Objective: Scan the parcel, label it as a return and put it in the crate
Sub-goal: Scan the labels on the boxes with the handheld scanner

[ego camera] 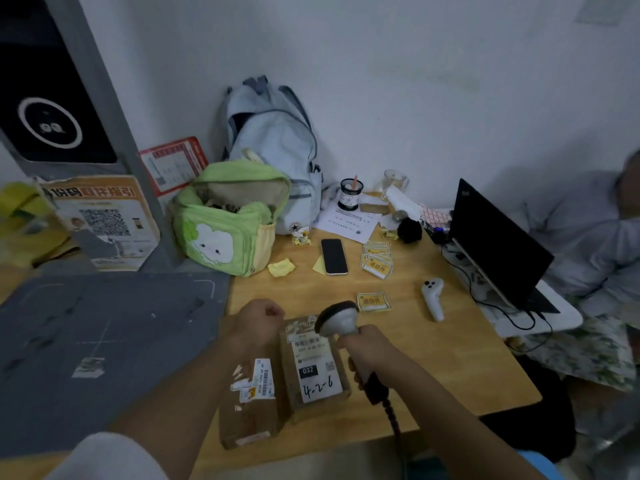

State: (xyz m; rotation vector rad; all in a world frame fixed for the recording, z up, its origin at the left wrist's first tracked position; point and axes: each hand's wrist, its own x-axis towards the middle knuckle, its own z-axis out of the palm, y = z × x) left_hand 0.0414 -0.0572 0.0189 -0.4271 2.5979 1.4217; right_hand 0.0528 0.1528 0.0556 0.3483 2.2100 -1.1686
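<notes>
A brown cardboard parcel (313,368) lies on the wooden table (433,368), its white shipping label reading "032" and "4-2-6" facing up. My left hand (258,322) grips the parcel's far left corner. My right hand (369,348) holds a grey barcode scanner (334,318), whose head hovers just above the parcel's far end. A second brown parcel (251,407) with a small barcode sticker lies against the first one's left side, under my left forearm. Yellow return labels lie in a small stack (374,302) beyond the scanner and in a bigger pile (376,259). No crate is visible.
A phone (334,256), crumpled yellow paper (281,267) and a white controller (433,297) lie on the table. A green bag (228,220) and pale backpack (273,140) stand at the back. An open laptop (498,240) and a seated person (595,233) are at right; a grey platform (104,341) is left.
</notes>
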